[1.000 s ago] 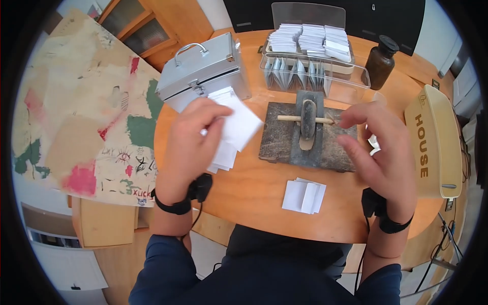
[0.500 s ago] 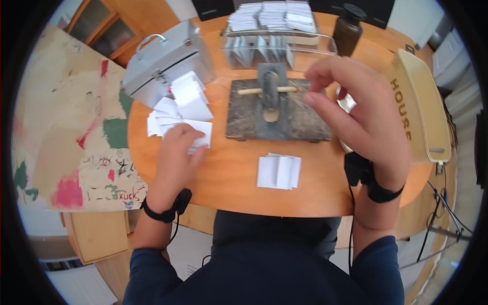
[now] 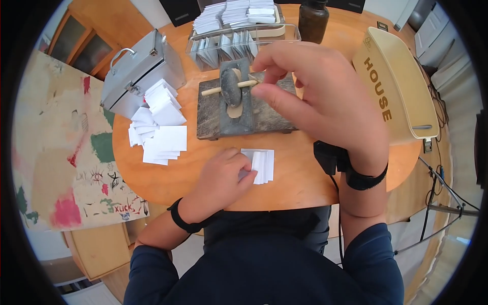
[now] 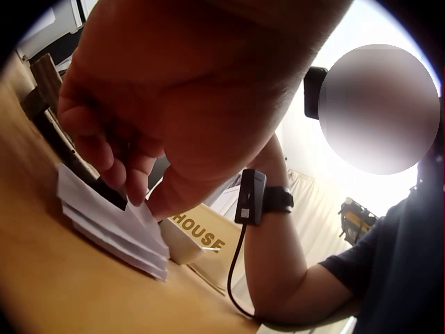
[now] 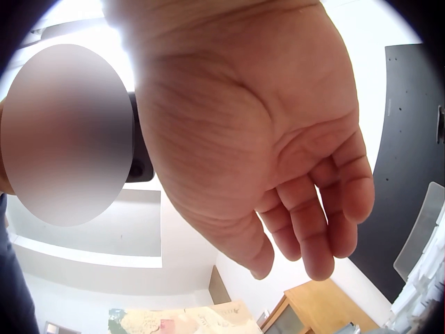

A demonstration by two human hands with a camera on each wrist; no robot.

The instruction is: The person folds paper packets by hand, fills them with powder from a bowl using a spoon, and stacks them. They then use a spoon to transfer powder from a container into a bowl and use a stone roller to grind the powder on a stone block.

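Observation:
Near the table's front edge, my left hand [image 3: 223, 175] is at the left side of a small stack of folded white papers [image 3: 263, 165]. In the left wrist view the thumb and fingertips of that hand [image 4: 167, 97] pinch the upper part of the folded papers [image 4: 111, 226]. My right hand [image 3: 323, 96] is raised over the right part of a dark stone slab [image 3: 208, 114], fingers bent loosely and thumb apart. The right wrist view has this hand [image 5: 257, 132] with nothing in its fingers.
A loose pile of white papers [image 3: 165, 145] lies left, beside a silver case [image 3: 157, 71]. On the slab is a dark grey piece [image 3: 231, 89] with a wooden stick. Behind are paper-filled bins [image 3: 236, 15] and a brown bottle [image 3: 312, 23]; a HOUSE box [image 3: 401, 86] is right.
My left hand has moved from the loose pile on the left, rightward to the small front stack. The head view has shifted. My right hand stays raised, its fingers bent.

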